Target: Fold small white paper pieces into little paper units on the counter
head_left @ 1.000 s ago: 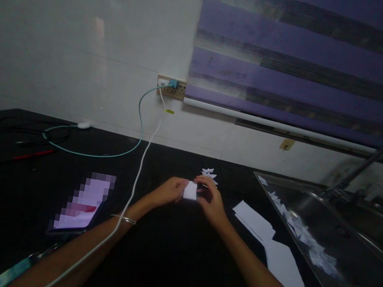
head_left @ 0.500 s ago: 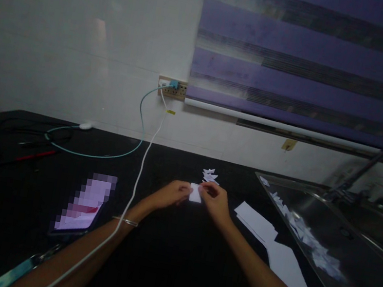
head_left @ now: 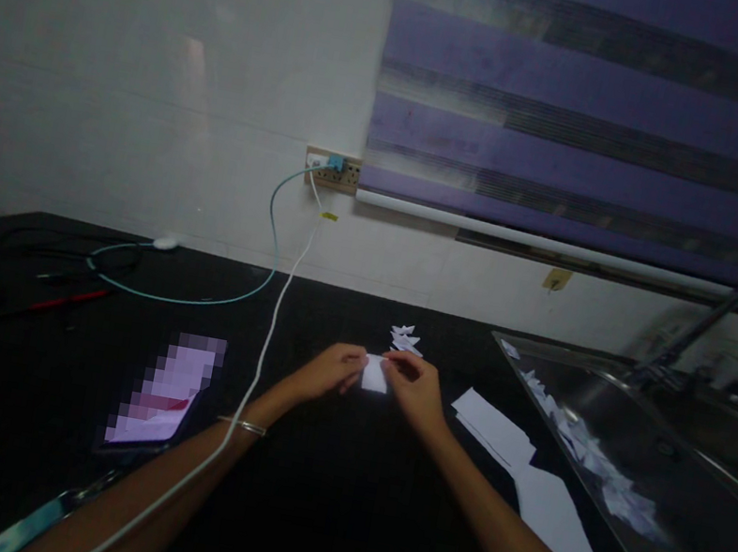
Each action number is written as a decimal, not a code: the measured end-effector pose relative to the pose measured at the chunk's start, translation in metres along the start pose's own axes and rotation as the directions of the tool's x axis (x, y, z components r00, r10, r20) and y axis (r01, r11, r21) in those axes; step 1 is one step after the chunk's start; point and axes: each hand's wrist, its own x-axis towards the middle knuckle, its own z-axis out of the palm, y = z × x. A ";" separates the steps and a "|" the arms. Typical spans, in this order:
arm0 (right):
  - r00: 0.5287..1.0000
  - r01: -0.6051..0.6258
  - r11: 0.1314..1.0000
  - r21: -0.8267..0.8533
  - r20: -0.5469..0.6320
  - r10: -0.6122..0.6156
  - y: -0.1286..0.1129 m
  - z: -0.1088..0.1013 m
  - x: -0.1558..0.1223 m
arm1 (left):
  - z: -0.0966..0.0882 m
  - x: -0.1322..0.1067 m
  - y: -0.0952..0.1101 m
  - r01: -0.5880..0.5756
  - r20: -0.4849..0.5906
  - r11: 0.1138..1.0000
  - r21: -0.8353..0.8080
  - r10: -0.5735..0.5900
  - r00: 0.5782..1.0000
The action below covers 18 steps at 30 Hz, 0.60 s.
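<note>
A small folded white paper piece (head_left: 375, 374) sits low over the black countertop (head_left: 316, 495), held between both hands. My left hand (head_left: 325, 371) pinches its left edge with fingers curled. My right hand (head_left: 416, 386) pinches its upper right corner, fingers bent over it. Just behind the hands lies a little cluster of folded white paper shapes (head_left: 405, 338). A thin bangle circles my left wrist.
White paper sheets (head_left: 524, 470) lie to the right, beside a steel sink (head_left: 696, 524) holding paper scraps (head_left: 588, 448). A lit phone (head_left: 159, 391) lies left. A white cable (head_left: 272, 316) and a green cable (head_left: 223, 293) run from a wall socket (head_left: 331, 167).
Both hands have lowered the paper piece toward the countertop and shifted slightly right. The right fingers now pinch its top corner instead of wrapping its side.
</note>
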 end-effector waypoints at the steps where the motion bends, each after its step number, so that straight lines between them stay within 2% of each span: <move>1: 1.000 -0.010 1.000 0.011 -0.010 0.010 0.002 0.001 0.000 | 0.000 0.000 0.001 -0.006 -0.009 1.000 -0.007 0.006 1.000; 6: 0.999 -0.015 1.000 -0.003 -0.035 0.015 0.004 0.004 -0.002 | 0.001 0.001 -0.003 -0.016 -0.027 1.000 -0.017 0.016 1.000; 9: 0.988 0.154 0.979 -0.136 0.016 -0.154 -0.003 0.001 -0.006 | 0.001 0.003 -0.008 -0.013 -0.030 1.000 -0.019 0.012 0.999; 11: 0.944 0.328 0.913 -0.242 0.101 -0.313 -0.009 -0.001 -0.009 | 0.000 0.003 -0.009 -0.017 -0.027 1.000 -0.019 0.016 1.000; 13: 0.889 0.457 0.830 -0.320 0.197 -0.413 -0.014 -0.004 -0.011 | -0.001 0.003 -0.007 -0.017 -0.018 1.000 -0.025 0.016 1.000; 18: 0.810 0.585 0.670 -0.457 0.365 -0.458 -0.017 -0.009 -0.011 | -0.001 0.003 -0.002 0.006 0.012 0.997 -0.074 -0.006 1.000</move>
